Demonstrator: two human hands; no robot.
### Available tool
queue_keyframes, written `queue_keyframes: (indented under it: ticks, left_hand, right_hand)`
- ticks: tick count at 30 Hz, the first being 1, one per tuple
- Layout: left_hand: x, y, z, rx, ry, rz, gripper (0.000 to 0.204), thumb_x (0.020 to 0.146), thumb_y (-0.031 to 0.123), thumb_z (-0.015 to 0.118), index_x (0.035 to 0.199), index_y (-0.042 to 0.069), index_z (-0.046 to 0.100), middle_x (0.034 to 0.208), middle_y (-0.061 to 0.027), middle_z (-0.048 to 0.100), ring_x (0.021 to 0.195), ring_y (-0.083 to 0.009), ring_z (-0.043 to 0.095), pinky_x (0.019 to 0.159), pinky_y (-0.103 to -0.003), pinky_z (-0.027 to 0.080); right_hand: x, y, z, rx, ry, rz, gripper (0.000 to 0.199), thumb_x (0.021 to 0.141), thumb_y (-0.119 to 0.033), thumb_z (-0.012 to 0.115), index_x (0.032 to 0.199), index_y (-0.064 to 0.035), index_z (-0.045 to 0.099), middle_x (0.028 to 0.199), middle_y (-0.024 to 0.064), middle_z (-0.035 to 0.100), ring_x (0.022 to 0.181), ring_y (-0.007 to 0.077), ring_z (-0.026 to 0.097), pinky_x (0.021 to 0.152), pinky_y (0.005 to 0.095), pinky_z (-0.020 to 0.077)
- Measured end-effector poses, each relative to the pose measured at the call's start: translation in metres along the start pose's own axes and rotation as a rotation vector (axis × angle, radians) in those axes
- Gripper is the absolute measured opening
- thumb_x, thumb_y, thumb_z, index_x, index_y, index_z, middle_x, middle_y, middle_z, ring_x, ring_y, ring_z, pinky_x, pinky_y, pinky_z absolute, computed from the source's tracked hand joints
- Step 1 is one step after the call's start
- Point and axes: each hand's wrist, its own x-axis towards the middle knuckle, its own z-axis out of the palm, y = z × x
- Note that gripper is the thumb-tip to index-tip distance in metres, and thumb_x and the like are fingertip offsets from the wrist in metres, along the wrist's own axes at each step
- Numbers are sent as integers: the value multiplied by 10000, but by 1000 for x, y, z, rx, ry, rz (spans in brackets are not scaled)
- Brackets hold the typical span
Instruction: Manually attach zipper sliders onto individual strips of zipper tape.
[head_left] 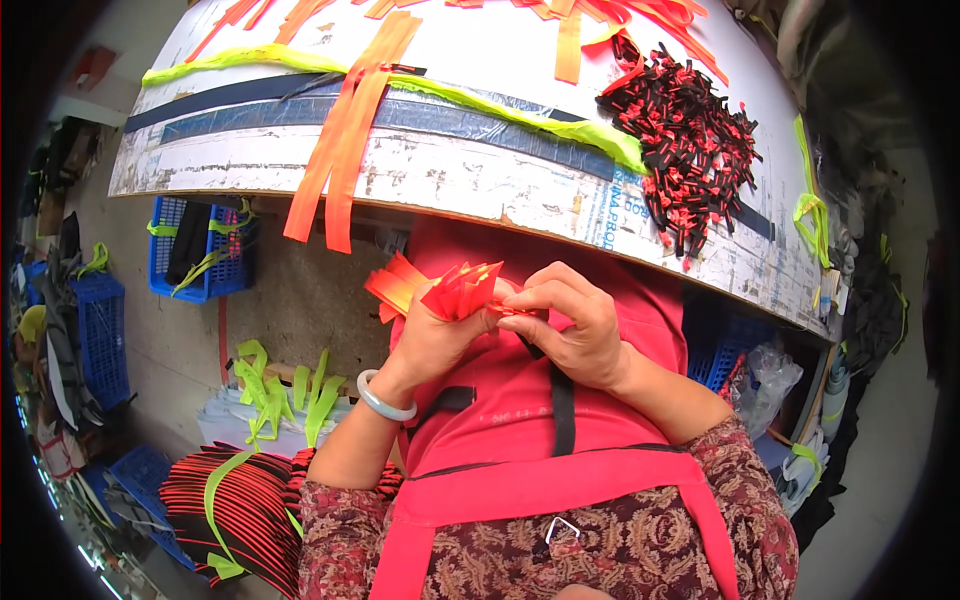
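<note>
A fanned bunch of orange strips (440,288) is clenched in the left hand (432,335), probably so the ends stay lined up. One strip end just beside it is pinched by the right hand (572,325) fingertips (515,322). Thin, flat, ribbon-like stuff. Beyond the fingers, longer orange strips (345,140) are draped over the worn white table (470,185), with a pile of small red-and-black pieces (690,140) further right.
</note>
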Motion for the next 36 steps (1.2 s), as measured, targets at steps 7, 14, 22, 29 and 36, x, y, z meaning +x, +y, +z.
queue_keyframes:
  ticks: [7,14,22,29,36]
  left_hand:
    - [-5,-7,5,59,115,-47,118,860,3,664,977,-3,657,797,-22,623,653,-68,583,532,-206,473]
    - [-3,-4,6,128,77,22,44,860,-21,641,892,1,623,745,2,558,594,-60,541,501,-212,441]
    - [5,2,7,192,-7,205,78,839,-19,651,916,-5,645,773,-37,581,678,-99,570,574,-244,456]
    - [-1,-1,11,179,56,96,70,817,-17,670,887,-21,666,848,-67,624,736,-130,587,647,-249,464]
    - [5,-1,3,72,44,-75,128,865,14,662,991,2,650,849,-8,630,721,-73,558,634,-232,468]
  right_hand:
    - [2,-5,2,-15,-14,17,211,747,-19,778,935,-12,683,824,94,622,665,157,596,590,259,484]
    - [1,-2,5,-25,32,-53,200,764,-15,750,947,4,671,778,97,587,611,177,571,530,274,464]
    - [0,-4,3,2,16,58,170,754,2,761,891,3,662,810,103,614,694,170,607,621,263,488]
    - [-2,-1,6,89,49,90,123,776,4,738,844,7,636,804,100,603,716,179,593,643,274,477]
    - [-4,17,5,140,17,136,158,796,-33,737,926,6,656,834,87,620,738,147,593,681,266,479]
